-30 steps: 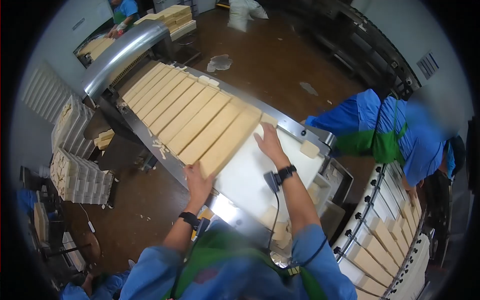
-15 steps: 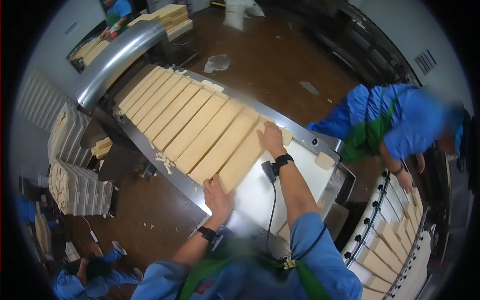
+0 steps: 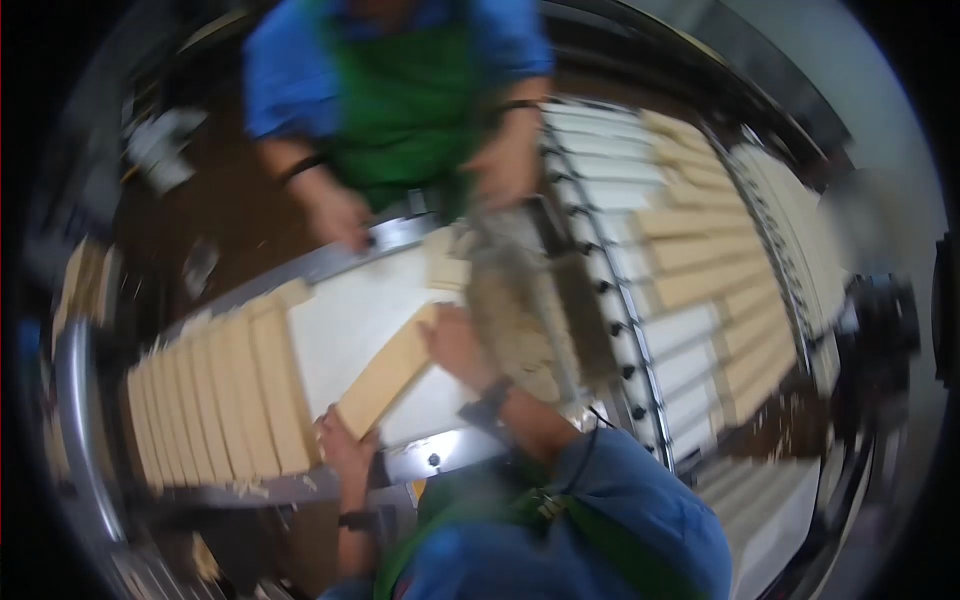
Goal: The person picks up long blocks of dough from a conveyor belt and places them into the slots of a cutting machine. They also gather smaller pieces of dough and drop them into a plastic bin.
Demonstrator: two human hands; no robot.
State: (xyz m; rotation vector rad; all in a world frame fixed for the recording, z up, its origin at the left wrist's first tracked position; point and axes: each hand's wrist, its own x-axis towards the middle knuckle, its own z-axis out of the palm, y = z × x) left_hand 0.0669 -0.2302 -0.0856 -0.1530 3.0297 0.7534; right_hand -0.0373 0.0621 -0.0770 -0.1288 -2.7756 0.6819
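A long pale-yellow slab (image 3: 388, 368), its exact kind not certain, lies slantwise over a white board (image 3: 335, 300) on the metal table. My left hand (image 3: 345, 450) grips its near end, fingers curled round the edge. At the far end, my right hand (image 3: 458, 350) has its fingers closed on the slab; motion blurs them somewhat. Left of my hands, several similar slabs (image 3: 215, 395) lie side by side in a row, apart from the held one. A small pale piece (image 3: 445, 260) sits at the board's far right edge.
Across the table stands a co-worker in a green apron (image 3: 405, 110), both hands near the table's far edge. A blurred tray with crumbs (image 3: 515, 330) is right of my right hand. Beyond it runs a conveyor (image 3: 640, 290) carrying several slabs. A curved metal guard (image 3: 80, 420) rises at left.
My view has swung to the right. The end slab is now separated from the row and turned, held between both hands. The co-worker now faces the table instead of bending at the conveyor.
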